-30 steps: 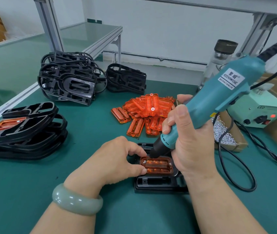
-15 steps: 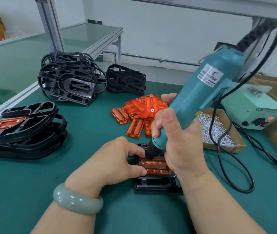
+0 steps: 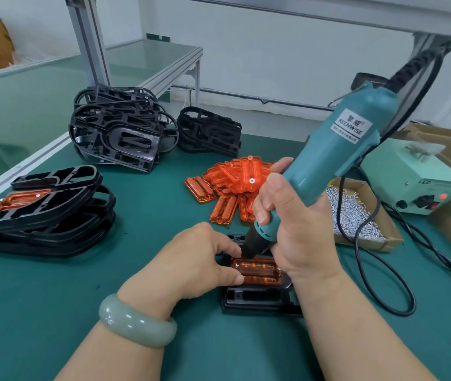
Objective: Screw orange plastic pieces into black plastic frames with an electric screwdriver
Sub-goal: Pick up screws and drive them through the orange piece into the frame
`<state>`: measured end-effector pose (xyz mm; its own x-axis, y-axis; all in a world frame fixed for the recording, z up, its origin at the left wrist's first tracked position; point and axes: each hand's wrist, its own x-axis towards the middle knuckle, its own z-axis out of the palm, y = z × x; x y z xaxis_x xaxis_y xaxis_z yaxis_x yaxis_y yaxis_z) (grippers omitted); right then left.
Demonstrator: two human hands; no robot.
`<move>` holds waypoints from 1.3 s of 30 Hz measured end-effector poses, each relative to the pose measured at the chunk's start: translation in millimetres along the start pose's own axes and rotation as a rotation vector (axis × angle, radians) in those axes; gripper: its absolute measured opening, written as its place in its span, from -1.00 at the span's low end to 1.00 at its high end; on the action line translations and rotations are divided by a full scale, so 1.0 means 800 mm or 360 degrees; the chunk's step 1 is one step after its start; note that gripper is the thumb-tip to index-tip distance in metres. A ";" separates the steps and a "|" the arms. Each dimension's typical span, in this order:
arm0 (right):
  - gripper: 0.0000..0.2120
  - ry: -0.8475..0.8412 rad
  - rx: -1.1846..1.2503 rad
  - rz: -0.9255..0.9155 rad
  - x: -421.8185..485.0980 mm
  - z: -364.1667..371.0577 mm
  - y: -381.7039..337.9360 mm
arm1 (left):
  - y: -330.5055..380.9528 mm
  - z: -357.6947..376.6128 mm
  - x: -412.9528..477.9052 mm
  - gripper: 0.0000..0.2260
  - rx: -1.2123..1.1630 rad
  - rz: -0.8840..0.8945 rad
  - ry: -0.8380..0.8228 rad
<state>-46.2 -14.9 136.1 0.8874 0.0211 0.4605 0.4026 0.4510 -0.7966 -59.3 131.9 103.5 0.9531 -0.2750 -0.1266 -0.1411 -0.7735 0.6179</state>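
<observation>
1. While the right hand (image 3: pixel 301 235) grips the screwdriver (image 3: pixel 326 160), the tool's tip presses the far left corner of the orange piece (image 3: pixel 257 270).
2. That piece sits in the black frame (image 3: pixel 257 301).
3. The left hand (image 3: pixel 191 259), fingers curled, pinches its left end.

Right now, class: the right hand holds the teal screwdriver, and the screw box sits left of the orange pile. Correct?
No. The head view shows the screw box right of the orange pile; the right hand does hold the teal screwdriver.
</observation>
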 end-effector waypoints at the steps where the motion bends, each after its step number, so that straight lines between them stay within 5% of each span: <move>1: -0.93 -0.0003 0.0002 0.0004 0.000 0.000 0.000 | 0.000 0.000 0.000 -0.61 0.0001 -0.0005 -0.0002; 11: -0.64 -0.0026 -0.0030 -0.0008 0.000 -0.001 0.001 | 0.000 0.000 0.001 -0.63 0.0003 -0.0011 -0.0017; 17: -0.93 -0.0051 -0.0035 -0.0009 -0.001 0.002 -0.001 | 0.000 0.002 0.002 -0.64 0.0027 -0.0005 0.0014; 36: -0.91 0.0144 0.0134 0.0020 0.001 -0.009 -0.005 | 0.009 -0.001 0.001 -0.63 0.0058 -0.0085 0.0030; 39: -0.61 0.0173 0.0345 -0.0012 0.005 -0.013 -0.016 | 0.010 -0.001 0.000 -0.62 0.0055 -0.0092 0.0036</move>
<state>-45.3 -29.8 143.9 0.9082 -0.0737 0.4120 0.3621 0.6320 -0.6851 -60.2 126.6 109.2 0.9656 -0.2166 -0.1437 -0.0942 -0.8070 0.5830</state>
